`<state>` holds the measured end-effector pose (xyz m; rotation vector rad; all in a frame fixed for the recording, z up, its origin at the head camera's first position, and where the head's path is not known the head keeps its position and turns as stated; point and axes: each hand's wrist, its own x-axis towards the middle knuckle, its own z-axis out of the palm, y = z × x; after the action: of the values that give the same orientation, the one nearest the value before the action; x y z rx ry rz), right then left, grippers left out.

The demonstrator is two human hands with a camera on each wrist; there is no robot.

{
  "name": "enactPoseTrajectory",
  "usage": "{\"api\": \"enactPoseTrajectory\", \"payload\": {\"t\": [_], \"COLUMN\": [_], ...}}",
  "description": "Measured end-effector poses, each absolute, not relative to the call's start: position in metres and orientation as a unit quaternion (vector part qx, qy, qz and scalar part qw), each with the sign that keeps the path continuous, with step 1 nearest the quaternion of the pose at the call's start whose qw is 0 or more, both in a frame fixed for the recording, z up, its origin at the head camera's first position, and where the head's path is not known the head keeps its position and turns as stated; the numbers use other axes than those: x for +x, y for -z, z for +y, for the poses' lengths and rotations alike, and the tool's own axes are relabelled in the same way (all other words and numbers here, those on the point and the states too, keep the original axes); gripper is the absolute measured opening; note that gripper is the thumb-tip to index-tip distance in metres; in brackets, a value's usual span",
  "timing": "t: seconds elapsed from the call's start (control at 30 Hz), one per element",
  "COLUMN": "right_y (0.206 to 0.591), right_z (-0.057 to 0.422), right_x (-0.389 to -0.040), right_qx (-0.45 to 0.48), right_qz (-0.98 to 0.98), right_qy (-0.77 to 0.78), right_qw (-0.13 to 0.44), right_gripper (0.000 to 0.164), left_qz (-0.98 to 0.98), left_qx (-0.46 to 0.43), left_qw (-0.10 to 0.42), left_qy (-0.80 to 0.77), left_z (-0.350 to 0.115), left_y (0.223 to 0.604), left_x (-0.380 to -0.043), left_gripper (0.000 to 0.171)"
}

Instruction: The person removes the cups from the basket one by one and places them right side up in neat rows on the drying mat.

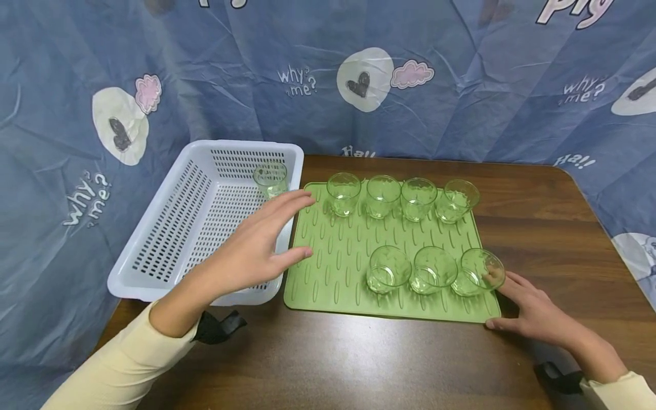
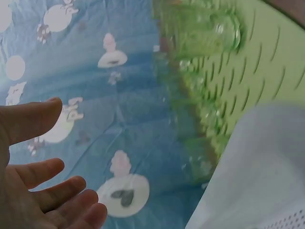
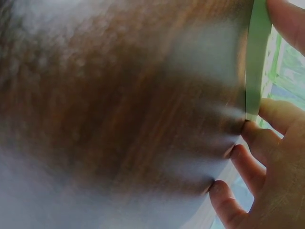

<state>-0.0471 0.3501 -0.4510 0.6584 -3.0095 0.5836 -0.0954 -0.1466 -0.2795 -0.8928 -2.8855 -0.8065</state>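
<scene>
My left hand (image 1: 251,247) hovers over the right side of a white slotted plastic basket (image 1: 146,228), thumb spread from the fingers and nothing held. Inside the basket, at its far right, a clear green-tinted drinking glass (image 1: 270,173) is partly hidden behind that hand. My right hand (image 1: 538,310) rests at the front right corner of a green drying mat (image 1: 328,285), its fingertips on the table and the mat's edge in the right wrist view. Beside it stands the rightmost glass (image 1: 476,273) of a front row of three. Several more glasses (image 1: 383,196) line the mat's back edge.
The brown wooden table (image 1: 410,364) carries the basket on the left and the mat to its right, nearly side by side. Behind the table hangs a blue printed cloth (image 1: 461,114).
</scene>
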Motion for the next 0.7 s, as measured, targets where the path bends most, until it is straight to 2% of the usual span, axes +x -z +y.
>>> {"api": "enactPoseTrajectory", "payload": {"t": [0.43,0.57,0.7], "right_y": [0.449,0.448,0.447], "right_z": [0.348,0.348,0.347], "right_x": [-0.047,-0.047,-0.048], "right_qx": [0.213,0.205,0.201], "right_qz": [-0.958,-0.961,-0.962], "right_qy": [-0.192,-0.187,-0.184], "right_qw": [0.002,-0.007,-0.015], "right_gripper": [0.098,0.099,0.099], "left_qz": [-0.918,-0.925,-0.934], "left_qx": [-0.246,-0.214,-0.17], "left_qw": [0.097,0.093,0.056], "left_qy": [0.296,0.299,0.311], "left_z": [-0.19,-0.206,-0.222], "left_y": [0.268,0.274,0.284], "left_x": [-0.142,-0.163,-0.187], "left_gripper": [0.058,0.054,0.057]}}
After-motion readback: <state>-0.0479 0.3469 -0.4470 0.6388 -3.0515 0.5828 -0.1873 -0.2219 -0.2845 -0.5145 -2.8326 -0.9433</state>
